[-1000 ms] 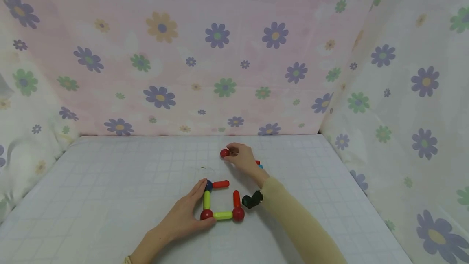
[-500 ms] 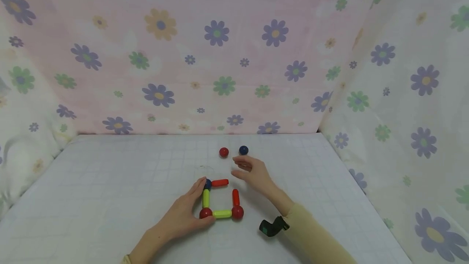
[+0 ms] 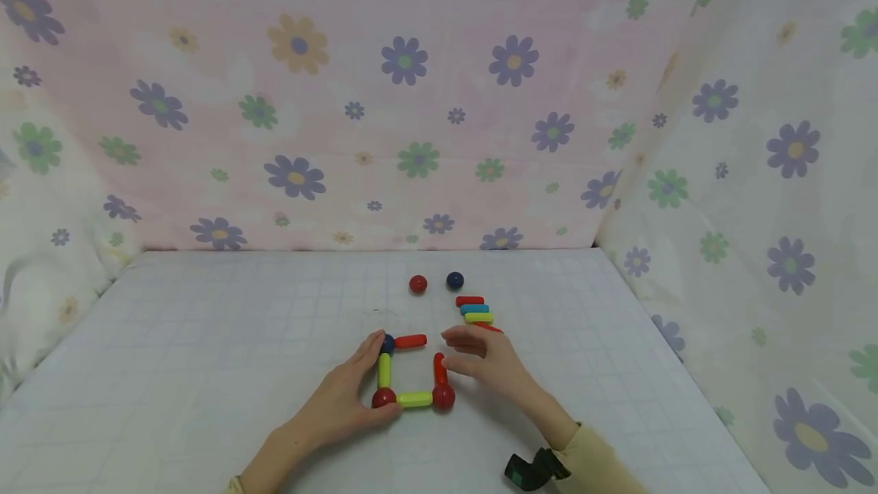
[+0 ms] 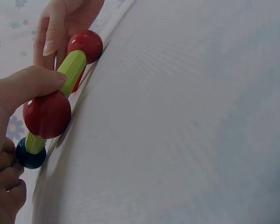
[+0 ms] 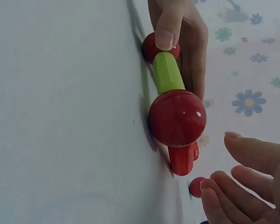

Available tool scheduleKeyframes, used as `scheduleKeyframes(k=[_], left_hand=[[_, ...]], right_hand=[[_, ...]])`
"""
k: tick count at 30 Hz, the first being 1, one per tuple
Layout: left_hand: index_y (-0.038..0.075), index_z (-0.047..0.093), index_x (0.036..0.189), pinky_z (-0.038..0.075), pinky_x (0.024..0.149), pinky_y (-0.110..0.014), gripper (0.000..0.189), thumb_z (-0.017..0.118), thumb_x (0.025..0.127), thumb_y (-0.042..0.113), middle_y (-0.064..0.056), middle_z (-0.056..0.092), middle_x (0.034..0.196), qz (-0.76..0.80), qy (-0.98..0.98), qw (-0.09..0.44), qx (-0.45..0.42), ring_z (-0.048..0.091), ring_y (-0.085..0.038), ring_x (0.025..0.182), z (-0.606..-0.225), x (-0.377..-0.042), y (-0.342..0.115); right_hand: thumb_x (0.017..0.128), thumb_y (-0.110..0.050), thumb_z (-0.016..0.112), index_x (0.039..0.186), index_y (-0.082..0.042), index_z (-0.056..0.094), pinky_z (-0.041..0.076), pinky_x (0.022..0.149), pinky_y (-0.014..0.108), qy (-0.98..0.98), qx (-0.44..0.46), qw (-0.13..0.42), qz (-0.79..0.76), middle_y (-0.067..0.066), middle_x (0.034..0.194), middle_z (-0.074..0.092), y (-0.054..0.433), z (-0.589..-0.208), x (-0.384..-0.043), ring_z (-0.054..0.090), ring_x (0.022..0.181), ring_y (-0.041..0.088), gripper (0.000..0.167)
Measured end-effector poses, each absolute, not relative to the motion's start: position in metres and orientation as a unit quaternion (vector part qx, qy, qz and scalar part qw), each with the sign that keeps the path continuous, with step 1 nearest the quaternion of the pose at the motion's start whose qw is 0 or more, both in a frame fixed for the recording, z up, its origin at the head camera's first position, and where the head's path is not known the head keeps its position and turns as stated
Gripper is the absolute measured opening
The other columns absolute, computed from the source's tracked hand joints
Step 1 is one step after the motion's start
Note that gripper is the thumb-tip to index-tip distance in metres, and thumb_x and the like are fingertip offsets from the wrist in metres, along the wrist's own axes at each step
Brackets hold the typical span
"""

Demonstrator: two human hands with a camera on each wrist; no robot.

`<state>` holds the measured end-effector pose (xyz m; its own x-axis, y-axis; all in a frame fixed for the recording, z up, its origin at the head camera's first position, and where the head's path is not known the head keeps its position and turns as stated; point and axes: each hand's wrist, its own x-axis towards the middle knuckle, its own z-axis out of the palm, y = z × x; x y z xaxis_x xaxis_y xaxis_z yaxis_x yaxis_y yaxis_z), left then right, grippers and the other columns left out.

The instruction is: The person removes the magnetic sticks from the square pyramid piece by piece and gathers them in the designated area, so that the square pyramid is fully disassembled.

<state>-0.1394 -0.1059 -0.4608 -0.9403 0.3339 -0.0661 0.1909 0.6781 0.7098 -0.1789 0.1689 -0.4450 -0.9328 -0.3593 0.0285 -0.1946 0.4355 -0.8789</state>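
A three-sided frame of magnetic sticks and balls lies on the table. Its corners are a blue ball, a red ball and a second red ball. Yellow sticks join them, and a red stick and another red stick stick out from the ends. My left hand holds the left side, thumb at the near red ball, fingertips at the blue ball. Beside the right red stick hovers my right hand, fingers loosely bent and holding nothing. In the right wrist view its thumb and fingers are apart.
Behind the frame lie a loose red ball and a loose blue ball. Several loose sticks, red, blue and yellow, lie in a row beyond my right hand. A black bent device is at the right wrist. Flowered cloth walls surround the table.
My right hand has let go of the loose red ball at the back and come nearer, to beside the frame's right side. The left hand has stayed on the frame.
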Motion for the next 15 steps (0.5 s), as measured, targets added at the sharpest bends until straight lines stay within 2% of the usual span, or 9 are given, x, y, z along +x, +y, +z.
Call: scheduleKeyframes(k=[6, 11, 15], left_hand=[[0.019, 0.026, 0.160, 0.039, 0.112, -0.058, 0.107, 0.080, 0.076, 0.057, 0.000, 0.026, 0.165, 0.379, 0.910, 0.089, 0.144, 0.033, -0.028, 0.149, -0.463, -0.139, -0.106], [0.020, 0.025, 0.160, 0.039, 0.112, -0.058, 0.107, 0.080, 0.076, 0.057, 0.001, 0.025, 0.166, 0.383, 0.908, 0.094, 0.141, 0.032, -0.027, 0.149, -0.462, -0.139, -0.106], [0.020, 0.025, 0.160, 0.039, 0.112, -0.058, 0.106, 0.080, 0.076, 0.056, 0.001, 0.025, 0.165, 0.384, 0.908, 0.093, 0.142, 0.032, -0.027, 0.149, -0.462, -0.139, -0.106]], right_hand=[[0.088, -0.025, 0.077, 0.129, -0.014, 0.065, 0.055, 0.097, 0.031, 0.836, -0.170, 0.099, -0.513, 0.003, 0.125, 0.068, 0.173, -0.451, -0.178, 0.064, 0.116, 0.022, 0.044], [0.088, -0.028, 0.078, 0.131, -0.013, 0.063, 0.054, 0.095, 0.024, 0.832, -0.173, 0.128, -0.512, 0.001, 0.126, 0.067, 0.173, -0.456, -0.178, 0.065, 0.116, 0.021, 0.048], [0.087, -0.030, 0.079, 0.132, -0.015, 0.063, 0.055, 0.096, 0.027, 0.838, -0.168, 0.133, -0.502, -0.001, 0.125, 0.067, 0.174, -0.460, -0.178, 0.064, 0.115, 0.020, 0.050]])
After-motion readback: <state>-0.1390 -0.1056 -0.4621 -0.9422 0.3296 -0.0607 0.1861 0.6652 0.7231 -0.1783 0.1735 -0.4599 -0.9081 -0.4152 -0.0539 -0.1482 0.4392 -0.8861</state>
